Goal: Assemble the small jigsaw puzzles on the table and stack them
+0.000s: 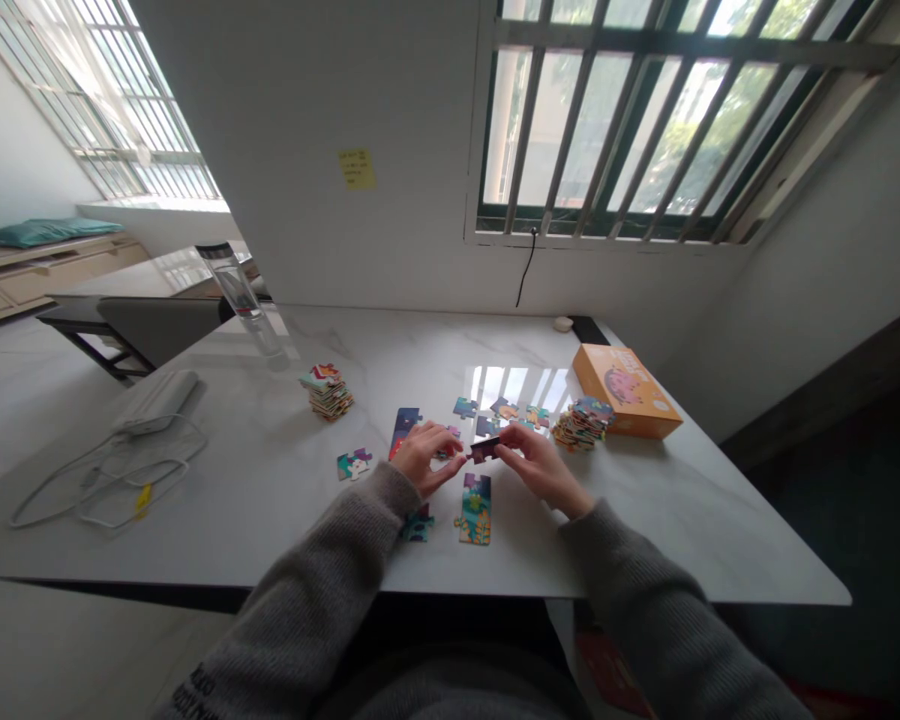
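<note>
My right hand (538, 466) pinches a dark puzzle piece (486, 449), tilted above the tabletop. My left hand (426, 455) is just left of that piece, thumb and forefinger apart; its thumb tip is close to the piece's left end, and I cannot tell whether they touch. Partly under my left hand lie joined dark blue and red pieces (406, 425). Nearer to me are a joined green and orange puzzle strip (475, 510) and a teal piece (418, 527) beside my left wrist. A piece with a white figure (355, 464) lies farther left.
Loose pieces (504, 408) lie beyond my hands. Stacks of puzzle pieces stand at left (328, 391) and right (583, 423), the latter against an orange box (625, 390). A white cable (187, 465) and a clear bottle (230, 280) are on the left.
</note>
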Motion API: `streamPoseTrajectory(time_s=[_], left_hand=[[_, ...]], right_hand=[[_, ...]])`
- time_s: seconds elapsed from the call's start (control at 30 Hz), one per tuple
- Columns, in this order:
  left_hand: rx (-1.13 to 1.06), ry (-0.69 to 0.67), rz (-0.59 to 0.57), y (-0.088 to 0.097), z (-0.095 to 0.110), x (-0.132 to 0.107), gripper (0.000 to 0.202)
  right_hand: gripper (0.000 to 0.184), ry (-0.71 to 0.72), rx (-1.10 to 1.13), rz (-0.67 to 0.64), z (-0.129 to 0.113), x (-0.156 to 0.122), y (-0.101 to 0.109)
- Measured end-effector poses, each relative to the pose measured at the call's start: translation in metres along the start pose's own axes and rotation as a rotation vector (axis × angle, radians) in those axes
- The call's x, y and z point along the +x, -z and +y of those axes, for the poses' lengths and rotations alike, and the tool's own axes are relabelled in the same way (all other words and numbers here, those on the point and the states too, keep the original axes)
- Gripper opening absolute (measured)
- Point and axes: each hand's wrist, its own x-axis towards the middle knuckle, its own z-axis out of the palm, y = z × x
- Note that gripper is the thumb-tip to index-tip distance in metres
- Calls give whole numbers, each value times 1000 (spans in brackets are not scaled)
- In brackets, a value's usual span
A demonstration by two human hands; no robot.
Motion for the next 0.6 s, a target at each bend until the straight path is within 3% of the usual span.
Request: streamPoseTrajectory(time_s=[0.13,0.27,0.37,0.47,0.6], left_hand=[[-162,16,24,-2,3,2,18],[-277,148,71,-5,2,2,19],[-268,199,16,-7,1,2,21],[-218,178,-66,-9,2,2,20],[-133,71,-23,-9,4,1,14]], right_hand=[[33,-104,227,-16,-1,1,-7],[28,-52,-36,-84,-5,-2,-15],[23,21,-209,-143,-9,-4,-18],[28,0,-230,-119,-11,-4,-19],[36,-115,-128,-98,-8,0,-17]])
